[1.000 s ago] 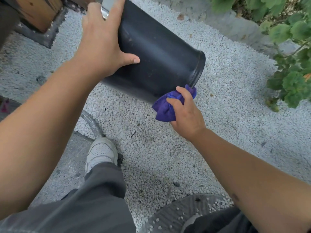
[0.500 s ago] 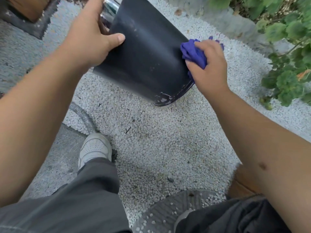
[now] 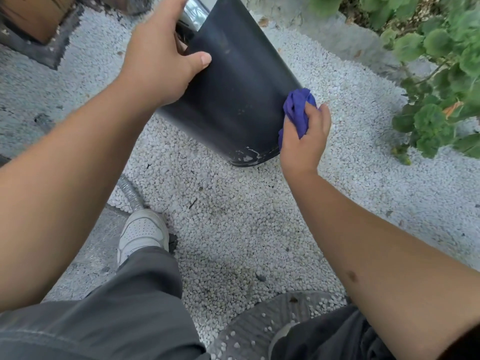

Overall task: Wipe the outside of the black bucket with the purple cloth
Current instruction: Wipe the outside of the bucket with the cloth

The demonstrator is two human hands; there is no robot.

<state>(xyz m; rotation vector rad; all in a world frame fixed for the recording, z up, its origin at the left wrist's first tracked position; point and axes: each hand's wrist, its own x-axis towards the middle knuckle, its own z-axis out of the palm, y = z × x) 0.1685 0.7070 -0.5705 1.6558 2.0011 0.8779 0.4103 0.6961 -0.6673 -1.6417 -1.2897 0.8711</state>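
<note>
While my left hand grips the black bucket near its top, tipped above the white gravel, my right hand is closed around the bunched purple cloth, pressing it on the side. White scuffs mark the dull bucket's bottom edge.

Matte black bucket with white scuffs at its base, purple cloth bunched under the fingers, white gravel, grey trousers, white shoe, green leaves
</note>
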